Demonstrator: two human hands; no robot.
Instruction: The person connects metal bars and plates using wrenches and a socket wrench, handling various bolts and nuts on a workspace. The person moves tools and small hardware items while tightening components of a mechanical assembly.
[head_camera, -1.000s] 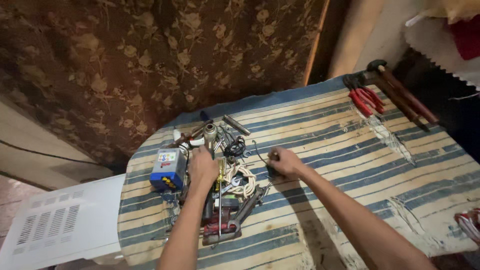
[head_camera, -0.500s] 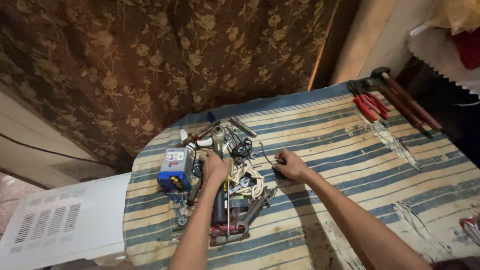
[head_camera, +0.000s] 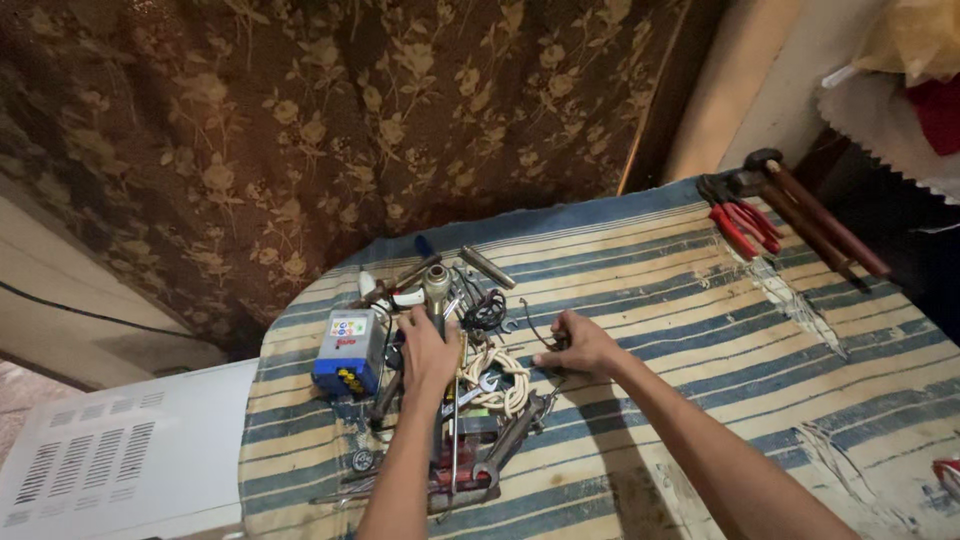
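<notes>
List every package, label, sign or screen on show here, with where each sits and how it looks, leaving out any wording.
Blue box-shaped device: at the left edge of the tool pile on the striped cloth, just left of the left hand; blue body with a pale top panel.
Label on that top panel: a whitish rectangle with small coloured marks and a red patch.
No packages, signs or lit screens show.

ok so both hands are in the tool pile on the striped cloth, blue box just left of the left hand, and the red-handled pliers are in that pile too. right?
Not quite: the red-handled pliers lie apart from the tool pile, at the far right corner of the striped cloth beside the hammers, as the head view shows. The rest holds: left hand and right hand in the pile, blue box just left.
</notes>
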